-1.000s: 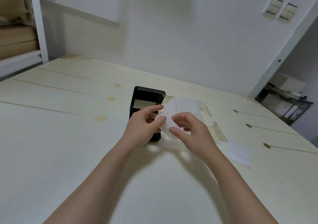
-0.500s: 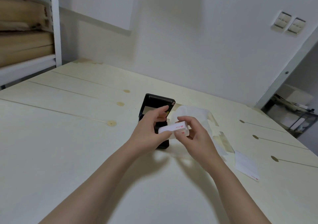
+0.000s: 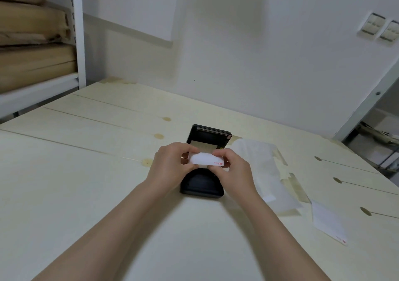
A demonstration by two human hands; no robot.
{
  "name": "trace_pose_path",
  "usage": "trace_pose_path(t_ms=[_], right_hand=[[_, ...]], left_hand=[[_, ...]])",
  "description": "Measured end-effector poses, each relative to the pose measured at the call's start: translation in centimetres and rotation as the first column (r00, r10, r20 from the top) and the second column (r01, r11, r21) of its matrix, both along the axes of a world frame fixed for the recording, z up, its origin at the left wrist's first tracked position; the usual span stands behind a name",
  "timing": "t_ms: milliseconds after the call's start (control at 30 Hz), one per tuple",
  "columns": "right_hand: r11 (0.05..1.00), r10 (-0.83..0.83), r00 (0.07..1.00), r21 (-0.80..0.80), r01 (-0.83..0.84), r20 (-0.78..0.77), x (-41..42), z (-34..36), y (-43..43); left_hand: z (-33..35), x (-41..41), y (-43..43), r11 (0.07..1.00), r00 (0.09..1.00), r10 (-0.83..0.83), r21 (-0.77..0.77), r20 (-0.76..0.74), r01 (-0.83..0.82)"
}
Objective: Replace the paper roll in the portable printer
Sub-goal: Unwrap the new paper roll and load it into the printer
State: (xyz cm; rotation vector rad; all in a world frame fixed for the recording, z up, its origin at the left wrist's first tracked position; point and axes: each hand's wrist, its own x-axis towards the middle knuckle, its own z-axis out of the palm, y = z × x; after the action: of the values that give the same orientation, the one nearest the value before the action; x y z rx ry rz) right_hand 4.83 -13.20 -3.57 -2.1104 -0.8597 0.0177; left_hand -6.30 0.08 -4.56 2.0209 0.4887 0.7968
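A black portable printer (image 3: 201, 186) lies on the pale wooden table (image 3: 86, 172) with its lid (image 3: 208, 134) flipped open and standing up at the far end. Just above its open compartment I hold a small white paper roll (image 3: 206, 159) with a red mark on its loose end. My left hand (image 3: 170, 166) pinches the roll's left end and my right hand (image 3: 234, 170) pinches its right end. The compartment beneath the roll is mostly hidden by my fingers.
A crumpled translucent wrapper (image 3: 266, 172) lies right of the printer, and a flat white slip (image 3: 329, 225) lies farther right near the table edge. White shelving with brown boxes (image 3: 36, 49) stands at the left. A wall runs behind the table.
The wrapper that I held a second ago now lies on the table. The bare paper roll has come out, and both hands have carried it over the open printer.
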Motion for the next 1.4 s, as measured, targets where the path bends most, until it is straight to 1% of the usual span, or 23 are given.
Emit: trace_pose_path(t_ms=[133,200,267,367,433,533,633,700,733,967,1067,1167,1267,1333,1400], right_hand=[[1.000,-0.024,0.986,0.012,0.022,0.165,0.6,-0.6,0.7],[0.999,-0.048,0.974,0.007,0.048,0.223,0.7,-0.8,0.9],[0.997,-0.071,0.968,0.001,0.073,0.242,0.8,-1.1,1.0],[0.995,-0.095,0.960,0.011,0.095,0.264,0.7,-1.8,1.1],[0.996,-0.093,0.948,0.020,0.092,0.304,0.6,-2.2,1.2],[0.996,-0.083,0.928,0.017,0.083,0.364,0.4,-2.5,1.2],[0.996,-0.072,0.915,-0.027,0.090,0.396,0.6,-2.8,1.2],[0.994,-0.050,0.905,-0.070,0.087,0.422,0.6,-2.9,1.2],[0.993,-0.039,0.901,-0.086,0.084,0.433,0.6,-2.9,1.3],[0.994,-0.020,0.886,-0.085,0.067,0.463,0.3,-3.1,1.0],[0.992,-0.014,0.889,-0.108,0.071,0.457,0.0,-2.9,0.8],[0.991,-0.007,0.889,-0.114,0.067,0.457,-0.2,-2.7,0.7],[0.994,0.012,0.889,-0.104,0.040,0.459,-0.4,-2.6,0.3],[0.995,0.025,0.884,-0.100,0.025,0.466,-0.6,-2.7,0.1],[0.996,0.026,0.872,-0.085,0.018,0.488,-0.5,-2.8,-0.1]], left_hand=[[-0.6,1.2,-0.1,0.999,0.996,0.030,0.032,0.089,-0.033],[-1.0,1.8,0.0,0.997,0.994,0.034,0.064,0.106,-0.041],[-1.4,2.1,0.1,0.994,0.994,0.042,0.101,0.104,-0.053],[-1.7,2.1,0.3,0.992,0.995,0.046,0.110,0.091,-0.056],[-1.9,2.2,0.4,0.989,0.996,0.057,0.129,0.074,-0.066],[-2.0,2.2,0.4,0.973,0.993,0.115,0.199,0.009,-0.115],[-1.8,2.1,0.3,0.933,0.976,0.196,0.323,-0.091,-0.158],[-1.6,2.1,0.3,0.901,0.967,0.227,0.403,-0.116,-0.163],[-1.6,2.0,0.3,0.895,0.966,0.229,0.416,-0.124,-0.159],[-1.4,1.3,0.1,0.918,0.969,0.142,0.394,-0.200,-0.053],[-1.5,0.5,0.1,0.926,0.959,0.050,0.372,-0.279,0.060],[-1.7,-0.3,0.1,0.912,0.948,-0.061,0.369,-0.311,0.180],[-2.0,-1.0,0.3,0.896,0.909,-0.154,0.333,-0.387,0.294],[-2.1,-1.2,0.3,0.883,0.897,-0.159,0.346,-0.413,0.316],[-2.2,-1.3,0.0,0.884,0.904,-0.138,0.362,-0.404,0.297]])
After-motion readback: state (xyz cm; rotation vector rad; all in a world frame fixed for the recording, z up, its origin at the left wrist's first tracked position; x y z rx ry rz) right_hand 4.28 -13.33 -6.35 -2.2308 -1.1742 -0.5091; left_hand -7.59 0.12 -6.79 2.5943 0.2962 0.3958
